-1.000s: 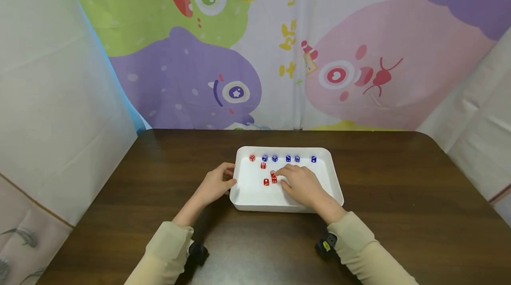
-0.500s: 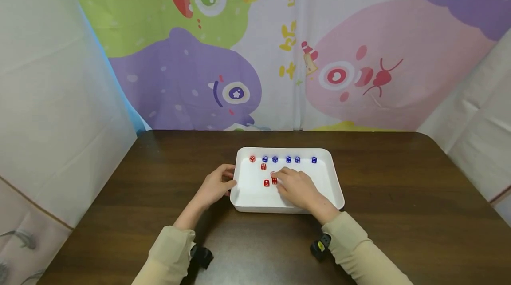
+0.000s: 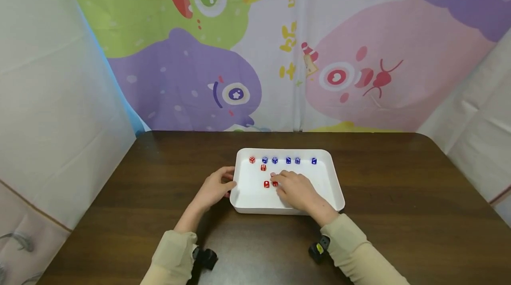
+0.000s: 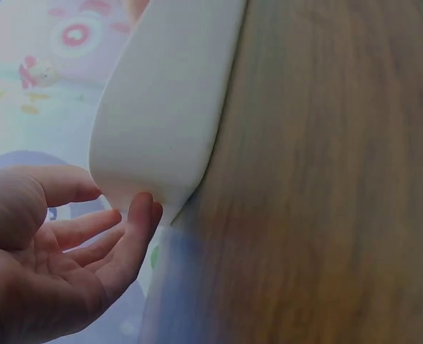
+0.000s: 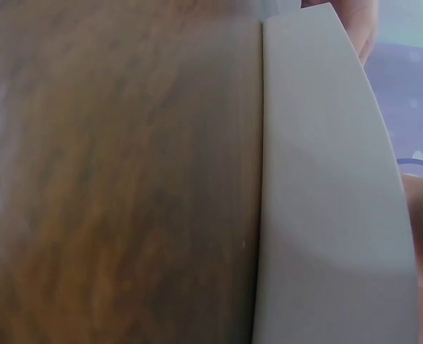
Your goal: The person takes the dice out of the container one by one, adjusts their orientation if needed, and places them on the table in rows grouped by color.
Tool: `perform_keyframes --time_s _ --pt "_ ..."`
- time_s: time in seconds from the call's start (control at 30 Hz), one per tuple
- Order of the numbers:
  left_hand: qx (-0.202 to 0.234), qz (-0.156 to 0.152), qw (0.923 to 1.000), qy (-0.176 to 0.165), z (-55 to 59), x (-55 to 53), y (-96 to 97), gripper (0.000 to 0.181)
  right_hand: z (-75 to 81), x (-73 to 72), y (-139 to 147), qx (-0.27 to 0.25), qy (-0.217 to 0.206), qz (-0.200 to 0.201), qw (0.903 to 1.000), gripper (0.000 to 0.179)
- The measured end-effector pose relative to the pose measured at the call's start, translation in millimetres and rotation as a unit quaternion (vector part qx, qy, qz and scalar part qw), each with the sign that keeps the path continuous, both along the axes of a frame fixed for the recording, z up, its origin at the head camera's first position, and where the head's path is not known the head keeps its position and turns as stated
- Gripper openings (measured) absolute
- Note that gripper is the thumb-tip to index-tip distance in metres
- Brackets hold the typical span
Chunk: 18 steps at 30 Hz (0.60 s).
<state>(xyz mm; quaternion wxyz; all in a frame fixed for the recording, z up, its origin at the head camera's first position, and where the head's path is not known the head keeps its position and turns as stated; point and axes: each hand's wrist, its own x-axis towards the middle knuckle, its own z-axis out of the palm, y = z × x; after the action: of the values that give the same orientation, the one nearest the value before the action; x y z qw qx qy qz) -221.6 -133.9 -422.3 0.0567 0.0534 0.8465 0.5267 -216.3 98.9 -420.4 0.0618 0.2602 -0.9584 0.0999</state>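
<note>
A white tray (image 3: 255,198) lies on the table with several red and blue dice in it. My left hand (image 3: 214,187) is at its left end. In the left wrist view, thumb and loosely bent fingers touch the outer wall. My right hand (image 3: 298,189) reaches over the tray's front wall. Index finger and thumb appear to pinch a red die (image 3: 275,184), partly covered by the fingers. Just behind it is another red die (image 3: 273,174), partly hidden by the index finger. A third red die (image 3: 266,184) sits to the left. The right wrist view hides the right fingertips behind the tray wall.
Along the tray's back wall stand one red die (image 3: 252,160) and several blue dice (image 3: 274,160). Another red die (image 3: 263,168) sits slightly in front of them. The dark wooden table (image 3: 383,196) surrounds the tray. A cartoon-print curtain (image 3: 179,81) hangs behind.
My right hand has moved slightly left and toward me, its fingers closing in on the front red die. That die has shifted a little nearer and turned. My left hand stays at the tray.
</note>
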Motion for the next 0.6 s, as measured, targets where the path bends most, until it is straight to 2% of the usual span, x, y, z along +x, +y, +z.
perform_keyframes --time_s 0.07,0.17,0.27,0.4,0.6 --pt "0.013 -0.002 0.9999 -0.004 2.3 1.9 0.7 0.042 -0.4 -0.1 -0.1 -0.001 0.002 -0.001 1.0 0.026" --pt "0.021 -0.003 0.9997 -0.008 14.8 10.6 3.5 0.041 -0.8 0.3 -1.2 -0.002 0.005 -0.004 1.0 0.02" --pt "0.027 -0.004 0.9995 -0.016 13.1 9.5 2.4 0.042 -1.2 0.6 -3.0 -0.008 0.008 -0.008 0.9999 0.015" --pt "0.043 -0.007 0.9988 -0.02 -2.8 -1.7 -3.7 0.045 -2.4 0.1 -5.2 -0.013 0.023 -0.003 0.9997 0.011" --pt "0.052 -0.016 0.9982 -0.026 -1.8 -1.7 -3.5 0.042 -1.9 0.1 -5.8 -0.01 0.034 -0.009 0.9993 0.004"
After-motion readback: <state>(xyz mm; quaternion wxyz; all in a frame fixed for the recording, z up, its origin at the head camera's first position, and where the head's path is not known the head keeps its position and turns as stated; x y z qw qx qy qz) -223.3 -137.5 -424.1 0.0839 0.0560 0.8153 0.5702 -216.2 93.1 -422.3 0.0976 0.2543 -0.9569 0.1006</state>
